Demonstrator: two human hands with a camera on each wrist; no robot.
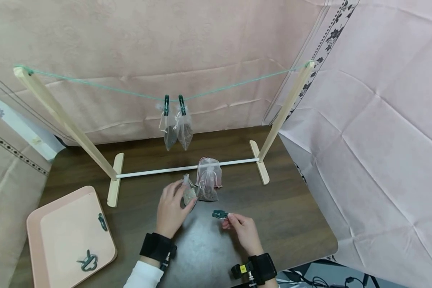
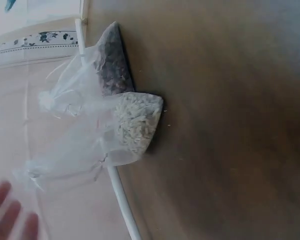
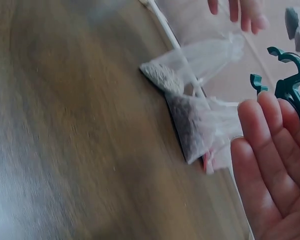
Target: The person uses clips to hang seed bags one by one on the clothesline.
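Observation:
Between the thumb and fingers of my right hand (image 1: 245, 233) is a dark green plastic clip (image 1: 220, 214), pinched by one end; its open hook (image 3: 292, 82) points away from the palm in the right wrist view. My left hand (image 1: 170, 210) reaches toward a small sheer drawstring bag (image 1: 189, 196) of pale grains (image 2: 137, 122). Its spread fingers (image 2: 5, 205) appear apart from the bag in the left wrist view. Right beside stands a sheer bag (image 1: 208, 184) with dark contents (image 2: 112, 67), and something red-edged shows behind it.
A green cord (image 1: 90, 83) sags between two wooden posts (image 1: 66, 120), joined below by a white rod (image 1: 158, 171). Two filled bags (image 1: 184, 132) hang from it by green clips (image 1: 167, 105). The pink tray (image 1: 63, 224) at left holds two clips (image 1: 89, 261).

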